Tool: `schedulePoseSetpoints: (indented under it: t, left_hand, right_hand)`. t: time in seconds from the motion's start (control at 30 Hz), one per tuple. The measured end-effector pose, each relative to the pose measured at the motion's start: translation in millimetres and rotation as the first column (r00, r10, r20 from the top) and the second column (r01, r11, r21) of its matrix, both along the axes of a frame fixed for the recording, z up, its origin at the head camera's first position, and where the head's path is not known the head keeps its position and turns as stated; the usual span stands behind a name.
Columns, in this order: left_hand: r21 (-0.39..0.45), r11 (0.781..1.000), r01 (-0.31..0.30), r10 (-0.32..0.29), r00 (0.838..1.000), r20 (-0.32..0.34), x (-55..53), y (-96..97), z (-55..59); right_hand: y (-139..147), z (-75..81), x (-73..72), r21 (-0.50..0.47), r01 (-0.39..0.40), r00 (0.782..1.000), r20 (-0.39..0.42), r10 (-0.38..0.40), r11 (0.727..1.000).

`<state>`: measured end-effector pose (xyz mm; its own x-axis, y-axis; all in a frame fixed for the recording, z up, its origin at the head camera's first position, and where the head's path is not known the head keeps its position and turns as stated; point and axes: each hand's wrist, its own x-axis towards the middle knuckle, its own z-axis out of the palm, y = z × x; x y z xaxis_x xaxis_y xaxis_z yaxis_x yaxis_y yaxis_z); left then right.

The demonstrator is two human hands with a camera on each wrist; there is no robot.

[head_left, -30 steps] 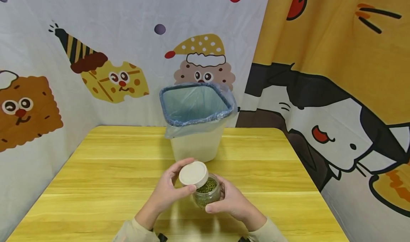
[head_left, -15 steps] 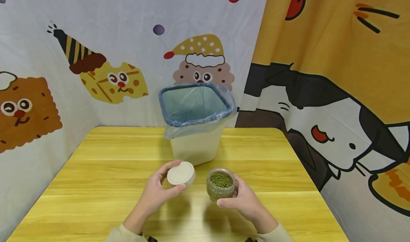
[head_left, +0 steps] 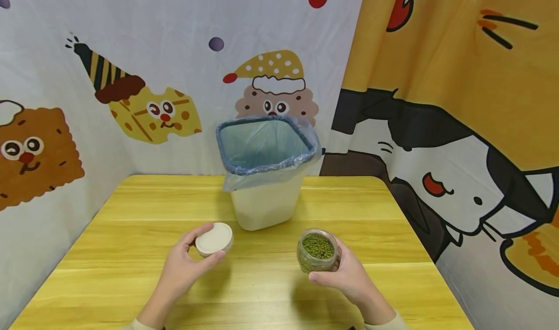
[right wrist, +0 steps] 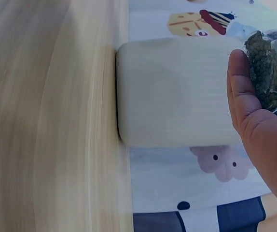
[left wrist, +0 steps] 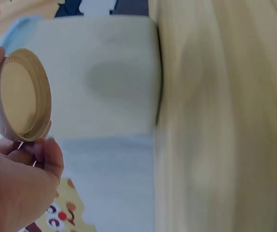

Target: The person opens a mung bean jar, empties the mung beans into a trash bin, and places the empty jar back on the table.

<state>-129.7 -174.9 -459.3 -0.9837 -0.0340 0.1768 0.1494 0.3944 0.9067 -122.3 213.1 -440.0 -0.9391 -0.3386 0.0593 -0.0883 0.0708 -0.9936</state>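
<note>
My left hand (head_left: 182, 267) pinches a round white lid (head_left: 214, 239) by its edge, thumb on the near side. In the left wrist view the hollow underside of the lid (left wrist: 22, 96) shows. To the right, my right hand (head_left: 348, 275) grips a clear glass jar (head_left: 318, 252) around its side. The jar has no lid on it and is filled almost to the rim with small green beans (head_left: 318, 246). Both lid and jar are held above the table, well apart from each other. In the right wrist view the jar (right wrist: 269, 72) is partly cut off by the frame edge.
A cream bin (head_left: 267, 201) stands on the table beyond both hands. A bluish plastic bag (head_left: 266, 145) lines it and folds over its rim. The yellow wood-grain table (head_left: 253, 301) reaches back to a cartoon-printed curtain (head_left: 166, 19).
One second ago the lid overlapped the jar's mouth. The hands have parted since: the lid has moved left with my left hand, the jar right with my right hand.
</note>
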Motion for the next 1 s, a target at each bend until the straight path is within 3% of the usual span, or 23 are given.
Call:
schedulePoseSetpoints:
  t: [0.2,0.37,0.6,0.8,1.0]
  left_hand:
    - [-0.13,0.988,-0.085,0.091,0.995,0.04,-0.9,-26.7,-2.5]
    - [-0.217,0.973,-0.084,0.101,0.992,0.069,-15.7,-49.7,-9.6]
    - [-0.274,0.961,-0.046,0.087,0.986,0.141,-39.0,-78.3,-20.9]
    - [-0.318,0.947,-0.038,0.077,0.991,0.11,-59.7,-89.5,-24.0]
    - [-0.354,0.935,-0.014,0.063,0.99,0.129,-71.7,-96.9,-25.9]
  right_hand:
    - [9.6,0.1,0.3,0.015,0.045,0.999,0.002,-0.045,0.999]
    - [15.6,-1.4,-1.2,0.031,0.053,0.999,-0.016,-0.052,0.998]
    - [18.4,-1.3,-0.5,0.038,0.063,0.998,-0.018,-0.062,0.997]
    - [22.0,-0.9,-0.3,0.021,0.058,0.998,-0.016,-0.058,0.998]
    - [25.3,-1.0,0.2,0.023,0.06,0.998,-0.021,-0.06,0.998]
